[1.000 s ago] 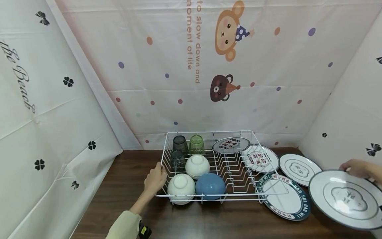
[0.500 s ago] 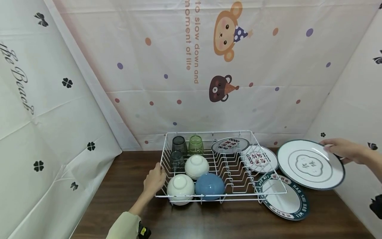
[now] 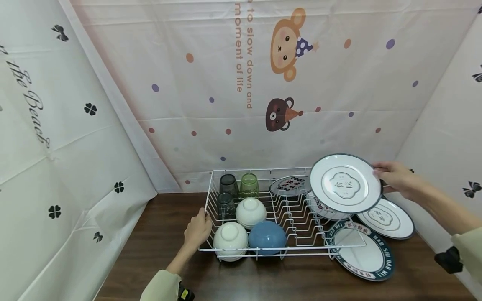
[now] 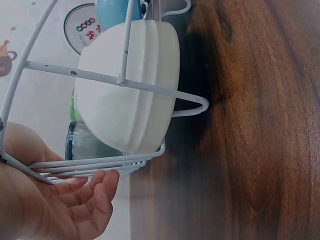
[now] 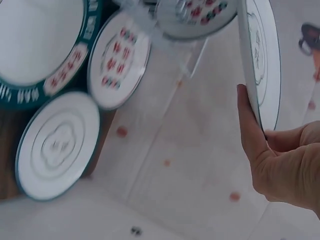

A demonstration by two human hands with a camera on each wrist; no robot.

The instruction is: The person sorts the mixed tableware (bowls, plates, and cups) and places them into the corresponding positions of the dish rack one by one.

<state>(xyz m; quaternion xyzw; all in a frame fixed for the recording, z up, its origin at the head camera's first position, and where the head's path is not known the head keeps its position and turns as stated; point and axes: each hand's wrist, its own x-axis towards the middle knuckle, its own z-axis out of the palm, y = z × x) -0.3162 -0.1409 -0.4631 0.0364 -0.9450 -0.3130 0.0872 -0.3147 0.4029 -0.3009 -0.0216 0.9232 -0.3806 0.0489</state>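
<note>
My right hand (image 3: 395,179) pinches the rim of a white plate (image 3: 345,184) with a thin dark edge, raised and tilted over the right end of the white wire dish rack (image 3: 301,253). Thumb and fingers lie on opposite faces of that plate, as the right wrist view shows. At the rack's left side, my left hand (image 3: 198,228) holds the wire frame, its fingers hooked around it beside a white bowl (image 4: 135,100). A plate with red writing (image 3: 290,186) leans in the rack's back slots, partly hidden behind the wires.
Upside-down in the rack are white bowls (image 3: 250,212), a blue bowl (image 3: 267,236), dark glasses (image 3: 228,184) and a green glass (image 3: 249,185). Right of it lie a green-rimmed plate (image 3: 376,257), a white plate (image 3: 388,219) and a red-patterned plate (image 5: 120,57).
My right hand has carried the white plate from the far right, up and leftward to the rack's right end. The left hand has stayed on the rack's side.
</note>
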